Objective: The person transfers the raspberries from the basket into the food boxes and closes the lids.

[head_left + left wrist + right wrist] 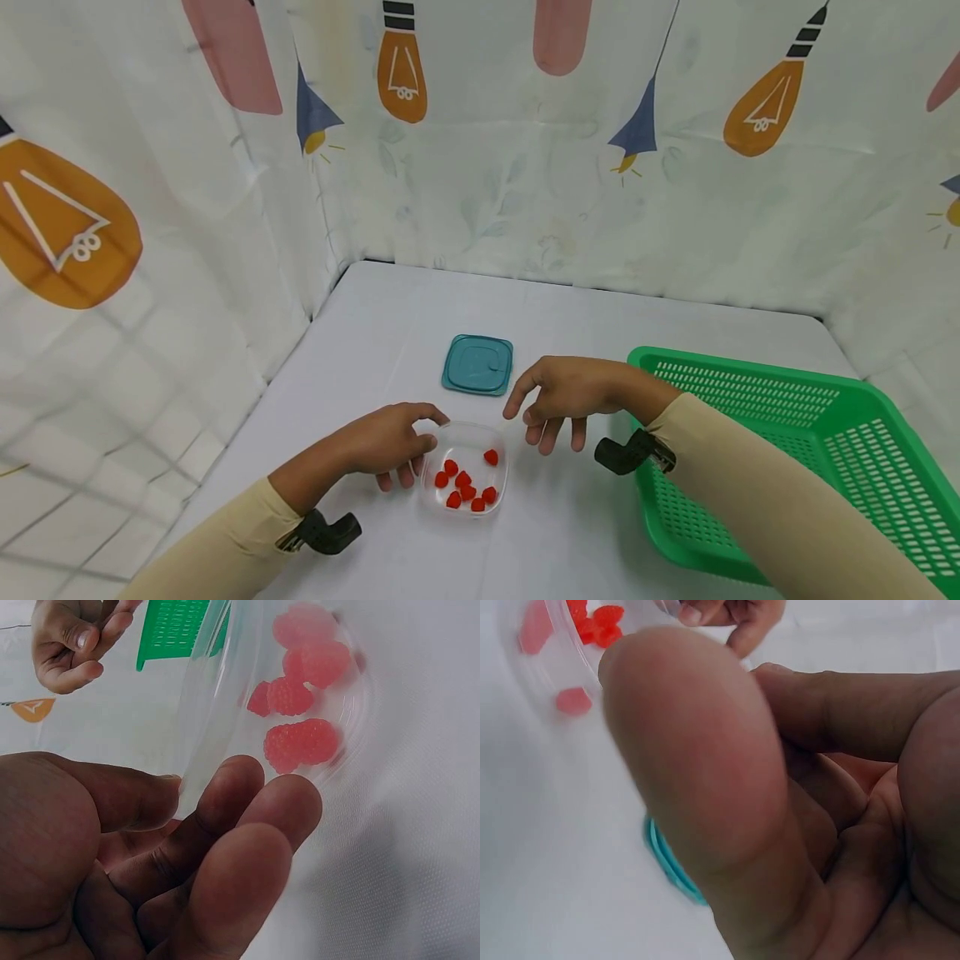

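Observation:
A clear plastic container [486,438] with several red raspberries [467,492] in it sits on the table. My left hand [386,443] is at its far left corner, thumb and forefinger spread near the rim; whether they touch it is unclear. In the left wrist view, the left fingers [232,892] bend loosely before the container wall. My right hand [566,396] hovers to the right of the container with loosely bent fingers and holds nothing. Beyond the container, a teal square lid [477,365] lies flat, partly hidden behind the right fingers [697,750] in the right wrist view.
A large green plastic basket [817,412] stands at the right, under and beyond the right forearm. White cloth covers the table [405,325]. A patterned curtain [510,192] encloses the back and sides.

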{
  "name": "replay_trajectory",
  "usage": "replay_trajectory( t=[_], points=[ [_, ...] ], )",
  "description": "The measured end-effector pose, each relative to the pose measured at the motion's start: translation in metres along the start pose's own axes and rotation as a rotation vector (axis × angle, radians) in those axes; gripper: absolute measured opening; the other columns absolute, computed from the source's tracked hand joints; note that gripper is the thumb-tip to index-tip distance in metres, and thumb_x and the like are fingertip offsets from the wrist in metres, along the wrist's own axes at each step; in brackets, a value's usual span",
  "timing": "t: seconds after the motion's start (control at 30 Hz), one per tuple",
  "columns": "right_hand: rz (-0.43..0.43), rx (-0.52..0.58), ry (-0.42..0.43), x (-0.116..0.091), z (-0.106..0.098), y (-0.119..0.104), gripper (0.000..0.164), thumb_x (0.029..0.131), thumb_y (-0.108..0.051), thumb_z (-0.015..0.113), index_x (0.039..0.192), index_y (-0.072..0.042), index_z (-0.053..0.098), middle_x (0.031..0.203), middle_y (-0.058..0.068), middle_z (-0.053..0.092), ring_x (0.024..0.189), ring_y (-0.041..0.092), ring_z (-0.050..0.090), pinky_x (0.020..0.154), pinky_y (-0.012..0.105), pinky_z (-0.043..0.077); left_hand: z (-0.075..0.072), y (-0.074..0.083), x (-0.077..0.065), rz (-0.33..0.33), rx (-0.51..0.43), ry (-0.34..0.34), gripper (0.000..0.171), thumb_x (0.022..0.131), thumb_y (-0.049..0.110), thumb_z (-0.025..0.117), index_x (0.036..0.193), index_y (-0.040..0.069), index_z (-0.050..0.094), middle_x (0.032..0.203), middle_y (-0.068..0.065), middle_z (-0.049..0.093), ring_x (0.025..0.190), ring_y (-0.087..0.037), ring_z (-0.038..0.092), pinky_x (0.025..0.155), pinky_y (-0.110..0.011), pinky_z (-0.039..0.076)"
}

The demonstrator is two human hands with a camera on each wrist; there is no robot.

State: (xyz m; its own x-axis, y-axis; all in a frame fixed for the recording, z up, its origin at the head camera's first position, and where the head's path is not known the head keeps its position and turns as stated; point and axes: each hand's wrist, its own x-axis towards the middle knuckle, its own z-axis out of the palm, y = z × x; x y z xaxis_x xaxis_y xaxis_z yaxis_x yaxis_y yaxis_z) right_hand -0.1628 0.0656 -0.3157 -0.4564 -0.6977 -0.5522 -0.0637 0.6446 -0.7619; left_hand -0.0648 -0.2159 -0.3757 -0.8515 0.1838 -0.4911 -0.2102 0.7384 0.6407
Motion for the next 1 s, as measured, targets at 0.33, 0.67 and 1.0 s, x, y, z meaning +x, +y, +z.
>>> replay_trajectory(
  t=[0.33, 0.67, 1.0],
  points=[
    [0.017, 0.033, 0.085, -0.032, -0.027, 0.024, 0.021, 0.100, -0.014, 0.064, 0.119, -0.019, 0.070, 0.096, 0.014, 0.075, 0.084, 0.033, 0.075, 0.056, 0.045, 0.061, -0.001, -0.001, 0.001, 0.015, -0.018, -0.016, 0.036, 0.101, 0.018, 0.066, 0.136, 0.020, 0.060, 0.077, -0.007, 0.067, 0.059, -0.024, 0.068, 0.048, -0.035, 0.057],
    [0.023, 0.095, 0.140, -0.065, -0.051, 0.056, 0.027, 0.100, -0.014, 0.065, 0.126, -0.013, 0.067, 0.105, 0.020, 0.072, 0.085, 0.038, 0.074, 0.056, 0.043, 0.060, -0.002, -0.002, 0.001, 0.025, -0.016, -0.021, 0.037, 0.101, 0.018, 0.066, 0.137, 0.019, 0.059, 0.077, -0.006, 0.067, 0.059, -0.024, 0.068, 0.047, -0.035, 0.057],
    [0.018, 0.178, 0.166, -0.101, -0.068, 0.096, 0.033, 0.102, -0.013, 0.062, 0.134, -0.005, 0.061, 0.104, 0.023, 0.071, 0.078, 0.036, 0.072, 0.056, 0.042, 0.058, -0.002, -0.001, 0.001, 0.018, -0.015, -0.014, 0.036, 0.101, 0.019, 0.066, 0.136, 0.021, 0.060, 0.076, -0.006, 0.067, 0.058, -0.024, 0.067, 0.047, -0.035, 0.056]
  ],
)
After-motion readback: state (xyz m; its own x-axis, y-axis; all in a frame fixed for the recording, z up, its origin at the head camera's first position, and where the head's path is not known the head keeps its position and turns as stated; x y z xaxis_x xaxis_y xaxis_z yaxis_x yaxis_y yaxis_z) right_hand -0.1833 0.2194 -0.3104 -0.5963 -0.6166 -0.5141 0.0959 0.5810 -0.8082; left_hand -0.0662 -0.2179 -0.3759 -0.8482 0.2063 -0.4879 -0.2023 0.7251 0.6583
